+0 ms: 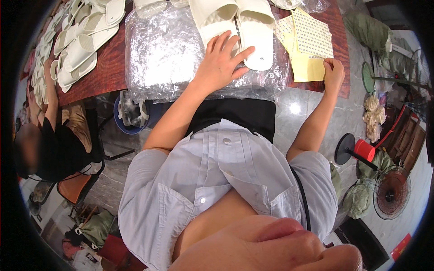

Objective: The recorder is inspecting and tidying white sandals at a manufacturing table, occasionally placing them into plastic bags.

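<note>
A pair of cream slide slippers lies at the top middle: the left slipper (208, 30) and the right slipper (258, 47), which has a small mark near its heel. My left hand (216, 67) rests across them with its fingers spread, fingertips touching the footbeds. Under the slippers is a stack of clear plastic bags (156, 54). To the right, yellow sheets of small printed stickers (312, 36) overlap on the table. My right hand (334, 77) has its fingers curled and pinched at the right edge of the partly peeled yellow sticker sheet (308, 68).
More cream slippers (83, 52) are piled on the red-brown wooden table (108, 67) at the left, where another person (63, 144) sits. A blue bucket (131, 128) stands below the table. Fans (391, 194) and sacks (359, 198) are at the right.
</note>
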The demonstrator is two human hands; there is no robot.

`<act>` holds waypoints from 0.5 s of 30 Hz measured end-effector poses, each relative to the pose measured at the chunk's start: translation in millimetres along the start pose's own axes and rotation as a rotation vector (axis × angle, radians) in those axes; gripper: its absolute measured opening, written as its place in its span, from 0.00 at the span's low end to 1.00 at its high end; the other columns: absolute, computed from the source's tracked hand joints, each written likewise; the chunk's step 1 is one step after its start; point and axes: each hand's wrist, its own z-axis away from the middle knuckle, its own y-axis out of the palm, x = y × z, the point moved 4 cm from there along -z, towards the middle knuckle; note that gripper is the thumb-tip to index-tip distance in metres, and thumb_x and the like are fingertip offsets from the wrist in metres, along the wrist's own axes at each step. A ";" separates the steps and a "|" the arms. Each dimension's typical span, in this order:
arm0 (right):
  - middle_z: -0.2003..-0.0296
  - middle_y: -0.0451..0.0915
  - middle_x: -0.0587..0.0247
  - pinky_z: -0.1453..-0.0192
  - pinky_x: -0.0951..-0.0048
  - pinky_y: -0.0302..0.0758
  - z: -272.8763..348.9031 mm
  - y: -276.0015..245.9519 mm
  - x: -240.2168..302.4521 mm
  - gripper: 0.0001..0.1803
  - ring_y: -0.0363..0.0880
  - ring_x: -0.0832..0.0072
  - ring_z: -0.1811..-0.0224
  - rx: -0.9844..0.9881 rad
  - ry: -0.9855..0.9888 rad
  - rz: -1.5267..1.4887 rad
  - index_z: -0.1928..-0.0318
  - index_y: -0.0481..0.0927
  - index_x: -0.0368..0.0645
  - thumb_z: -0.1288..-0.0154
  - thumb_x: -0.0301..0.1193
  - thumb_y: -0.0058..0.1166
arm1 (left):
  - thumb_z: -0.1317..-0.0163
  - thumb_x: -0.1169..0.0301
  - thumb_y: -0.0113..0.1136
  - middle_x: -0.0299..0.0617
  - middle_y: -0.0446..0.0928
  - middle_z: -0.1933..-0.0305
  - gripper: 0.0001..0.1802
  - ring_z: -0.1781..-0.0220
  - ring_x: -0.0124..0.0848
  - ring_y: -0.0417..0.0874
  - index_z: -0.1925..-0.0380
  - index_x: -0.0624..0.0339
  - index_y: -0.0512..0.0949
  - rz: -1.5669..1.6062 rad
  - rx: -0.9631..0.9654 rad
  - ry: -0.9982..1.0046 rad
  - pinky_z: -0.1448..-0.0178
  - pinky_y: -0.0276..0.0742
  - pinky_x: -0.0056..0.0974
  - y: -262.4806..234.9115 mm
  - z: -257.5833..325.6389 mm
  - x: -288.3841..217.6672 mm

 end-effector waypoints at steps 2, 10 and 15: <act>0.59 0.85 0.53 0.47 0.60 0.77 -2.8 0.1 -2.7 0.07 0.83 0.57 0.54 0.036 0.038 -0.002 0.60 0.86 0.36 0.39 0.24 0.64 | 0.41 0.53 0.72 0.52 0.71 0.34 0.35 0.27 0.57 0.66 0.32 0.35 0.76 0.001 -0.007 0.003 0.23 0.59 0.61 -0.1 -0.2 0.1; 0.60 0.84 0.54 0.49 0.61 0.78 4.7 -0.8 -3.2 0.08 0.83 0.60 0.57 0.007 0.104 -0.181 0.58 0.85 0.36 0.38 0.24 0.65 | 0.40 0.52 0.71 0.52 0.72 0.34 0.34 0.26 0.56 0.66 0.32 0.36 0.76 0.007 -0.027 0.002 0.23 0.58 0.61 -0.3 0.3 0.4; 0.61 0.83 0.54 0.49 0.61 0.77 3.0 -2.6 -1.0 0.07 0.82 0.59 0.56 0.049 0.020 -0.069 0.59 0.84 0.35 0.38 0.23 0.65 | 0.40 0.51 0.71 0.52 0.71 0.33 0.34 0.26 0.56 0.66 0.32 0.36 0.76 0.012 -0.018 0.002 0.22 0.58 0.61 0.0 0.5 0.7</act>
